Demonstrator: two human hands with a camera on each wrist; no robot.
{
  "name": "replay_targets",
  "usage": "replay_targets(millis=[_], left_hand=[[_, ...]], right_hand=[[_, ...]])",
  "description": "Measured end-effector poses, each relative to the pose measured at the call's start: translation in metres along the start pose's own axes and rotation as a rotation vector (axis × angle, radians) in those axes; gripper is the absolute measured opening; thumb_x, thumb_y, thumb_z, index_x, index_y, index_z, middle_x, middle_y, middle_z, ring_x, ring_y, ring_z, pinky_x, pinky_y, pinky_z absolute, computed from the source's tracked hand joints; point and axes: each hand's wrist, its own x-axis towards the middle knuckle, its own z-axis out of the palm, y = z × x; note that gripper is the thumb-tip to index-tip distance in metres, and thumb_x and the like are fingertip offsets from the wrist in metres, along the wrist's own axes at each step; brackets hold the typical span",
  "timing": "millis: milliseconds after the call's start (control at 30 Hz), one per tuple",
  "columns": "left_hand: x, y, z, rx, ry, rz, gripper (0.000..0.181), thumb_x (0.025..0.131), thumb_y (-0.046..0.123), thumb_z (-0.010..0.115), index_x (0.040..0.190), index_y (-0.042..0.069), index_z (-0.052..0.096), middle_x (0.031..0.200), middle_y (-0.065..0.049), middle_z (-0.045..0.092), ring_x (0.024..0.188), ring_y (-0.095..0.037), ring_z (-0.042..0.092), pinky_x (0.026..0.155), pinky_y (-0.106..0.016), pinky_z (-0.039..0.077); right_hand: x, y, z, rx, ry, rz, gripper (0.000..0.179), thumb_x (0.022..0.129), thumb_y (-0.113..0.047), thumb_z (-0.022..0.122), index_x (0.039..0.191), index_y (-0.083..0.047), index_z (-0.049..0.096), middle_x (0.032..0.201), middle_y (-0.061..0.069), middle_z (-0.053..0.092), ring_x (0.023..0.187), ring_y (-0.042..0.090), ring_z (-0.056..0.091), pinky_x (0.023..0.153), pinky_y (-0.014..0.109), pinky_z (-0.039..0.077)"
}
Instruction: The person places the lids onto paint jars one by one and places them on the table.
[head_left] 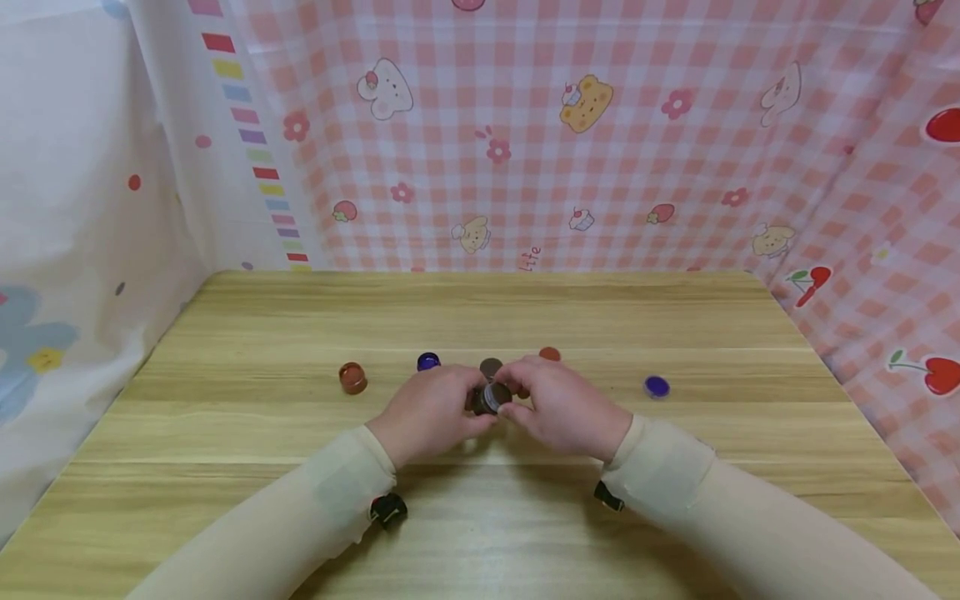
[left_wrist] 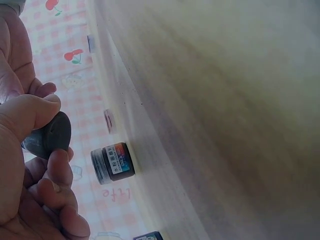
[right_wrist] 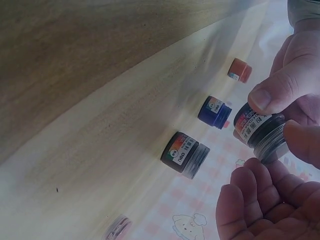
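Observation:
My left hand (head_left: 435, 408) grips the dark body of a small paint jar (right_wrist: 255, 122), tilted sideways above the table. The jar's clear screw lid (right_wrist: 271, 141) points toward my right hand (head_left: 562, 408), whose thumb and fingers pinch it from both sides. In the left wrist view the dark jar base (left_wrist: 57, 136) shows between the left thumb and fingers; the lid is hidden there. Just behind the hands, a second dark paint jar (right_wrist: 184, 154) stands upright with its clear lid on.
On the wooden table (head_left: 480, 533), an orange paint jar (head_left: 352, 378) and a blue-purple paint jar (head_left: 428, 361) stand to the left, both lidless. An orange lid (head_left: 550, 354) lies behind the right hand, and a purple lid (head_left: 657, 387) farther right. Patterned cloth (head_left: 525, 133) hangs around the table.

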Motion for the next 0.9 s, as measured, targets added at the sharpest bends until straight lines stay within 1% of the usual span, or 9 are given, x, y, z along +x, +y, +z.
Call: replay_targets(millis=[300,567,900], left_hand=[[0.0,0.0,-0.0002,-0.001,-0.003,0.003,0.026,0.091,0.038,0.082,0.091,0.017,0.066,0.078,0.004,0.06,0.072,-0.015,0.055,0.064,-0.031,0.044],[-0.0003,-0.0005,-0.0003,-0.008,-0.006,0.003,0.026,0.091,0.037,0.082,0.09,0.017,0.065,0.076,0.005,0.059,0.072,-0.015,0.055,0.063,-0.031,0.043],[-0.0005,-0.0013,-0.0003,-0.023,-0.002,0.01,0.026,0.09,0.036,0.083,0.088,0.018,0.064,0.074,0.005,0.059,0.07,-0.013,0.055,0.062,-0.03,0.043]], right_hand=[[-0.0005,-0.0012,0.0015,-0.027,0.011,-0.01,0.024,0.098,-0.017,0.076,0.12,-0.011,0.071,0.109,0.001,0.068,0.099,0.017,0.064,0.09,0.039,0.055],[-0.0006,-0.0005,0.0027,-0.056,0.016,-0.037,0.026,0.098,-0.018,0.076,0.122,-0.009,0.071,0.112,0.003,0.069,0.101,0.018,0.065,0.091,0.038,0.056],[-0.0004,0.0001,0.0025,-0.058,0.015,-0.051,0.027,0.098,-0.016,0.076,0.122,-0.008,0.07,0.111,0.003,0.069,0.101,0.02,0.066,0.091,0.039,0.057]])
